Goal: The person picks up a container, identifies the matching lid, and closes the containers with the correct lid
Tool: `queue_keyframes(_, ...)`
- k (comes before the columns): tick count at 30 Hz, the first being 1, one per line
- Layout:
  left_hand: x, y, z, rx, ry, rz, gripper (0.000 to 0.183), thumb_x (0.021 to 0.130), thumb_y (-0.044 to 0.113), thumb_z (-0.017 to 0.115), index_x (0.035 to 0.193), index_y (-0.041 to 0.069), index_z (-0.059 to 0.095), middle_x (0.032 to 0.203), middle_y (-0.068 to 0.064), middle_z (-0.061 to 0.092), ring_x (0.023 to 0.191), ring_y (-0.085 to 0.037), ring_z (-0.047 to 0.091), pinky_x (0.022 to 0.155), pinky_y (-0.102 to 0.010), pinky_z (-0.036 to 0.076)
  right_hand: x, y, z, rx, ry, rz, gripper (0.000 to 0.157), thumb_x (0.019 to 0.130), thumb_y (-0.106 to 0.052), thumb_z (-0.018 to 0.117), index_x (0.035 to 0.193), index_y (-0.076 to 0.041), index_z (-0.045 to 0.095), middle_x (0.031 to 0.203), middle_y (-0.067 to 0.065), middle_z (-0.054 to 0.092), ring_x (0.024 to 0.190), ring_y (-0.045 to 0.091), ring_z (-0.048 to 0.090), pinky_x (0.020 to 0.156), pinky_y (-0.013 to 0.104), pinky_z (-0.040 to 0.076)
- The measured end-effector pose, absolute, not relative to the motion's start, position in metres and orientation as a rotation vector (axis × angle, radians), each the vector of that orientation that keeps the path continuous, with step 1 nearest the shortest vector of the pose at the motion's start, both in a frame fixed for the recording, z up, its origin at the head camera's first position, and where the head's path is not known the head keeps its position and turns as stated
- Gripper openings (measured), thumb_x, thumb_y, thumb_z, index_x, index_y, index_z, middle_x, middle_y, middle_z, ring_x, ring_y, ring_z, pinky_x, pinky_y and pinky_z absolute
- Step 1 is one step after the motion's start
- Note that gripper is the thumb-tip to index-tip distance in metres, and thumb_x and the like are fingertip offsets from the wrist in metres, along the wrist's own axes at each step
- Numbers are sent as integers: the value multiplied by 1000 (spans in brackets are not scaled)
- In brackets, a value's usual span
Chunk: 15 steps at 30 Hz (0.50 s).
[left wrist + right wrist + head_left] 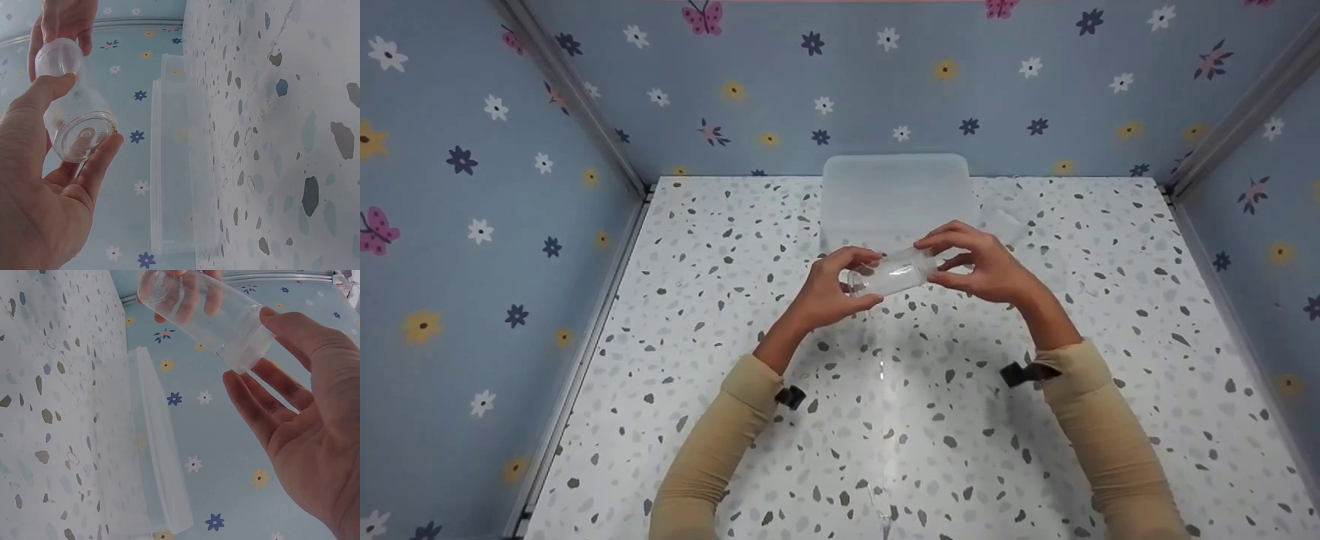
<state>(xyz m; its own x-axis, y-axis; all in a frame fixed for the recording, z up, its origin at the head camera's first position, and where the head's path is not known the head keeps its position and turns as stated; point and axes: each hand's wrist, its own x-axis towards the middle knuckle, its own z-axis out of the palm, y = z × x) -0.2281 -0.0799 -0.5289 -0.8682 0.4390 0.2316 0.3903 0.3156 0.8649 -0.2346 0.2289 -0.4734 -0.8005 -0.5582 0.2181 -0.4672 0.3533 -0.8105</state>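
Both hands hold a clear, see-through jar [894,273] above the table, tilted nearly onto its side. My left hand [828,289] grips the jar's body near its round base, thumb on one side and fingers on the other. At the opposite end, my right hand [979,262] pinches a frosted whitish lid [251,345] between thumb and fingertips. In the left wrist view the jar's thick base ring [85,136] faces the camera. Nothing can be made out inside the jar.
A translucent plastic box with a lid [896,187] stands at the back of the speckled table [720,300], against the flowered wall [855,82]. Metal rails [585,97] edge the side panels. Both wrists wear black camera mounts [791,397].
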Motion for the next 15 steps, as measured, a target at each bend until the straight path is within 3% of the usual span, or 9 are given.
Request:
queue_keyframes(4, -228, -80, -530, 804, 2500, 1634, 61, 93, 15, 94, 149, 11, 69, 145, -16, 74, 129, -39, 75, 89, -46, 69, -235, 228, -474, -900, 2556, -1423, 47, 101, -7, 84, 147, -7, 74, 135, 20, 72, 113, 31, 77, 95, 19, 65)
queue_keyframes(7, -228, -80, -530, 804, 2495, 1632, 61, 93, 14, 93, 149, 11, 68, 146, -15, 73, 130, -37, 75, 90, -47, 69, -235, 228, -475, -875, 2574, -1414, 46, 102, -9, 84, 147, -8, 74, 134, 20, 74, 110, 27, 78, 91, 15, 63)
queue_keyframes(11, -227, -80, -530, 803, 2493, 1635, 61, 94, 14, 93, 150, 11, 68, 147, -15, 73, 130, -35, 75, 92, -51, 70, -236, 228, -475, -855, 2558, -1434, 47, 103, -10, 83, 148, -7, 72, 138, 21, 74, 116, 34, 78, 92, 14, 62)
queue_keyframes(15, -228, -81, -530, 801, 2498, 1645, 61, 94, 15, 93, 150, 11, 68, 146, -16, 74, 129, -38, 75, 92, -52, 70, -236, 231, -473, -888, 2521, -1495, 51, 102, -5, 81, 152, -3, 68, 148, 24, 68, 133, 41, 72, 99, 15, 61)
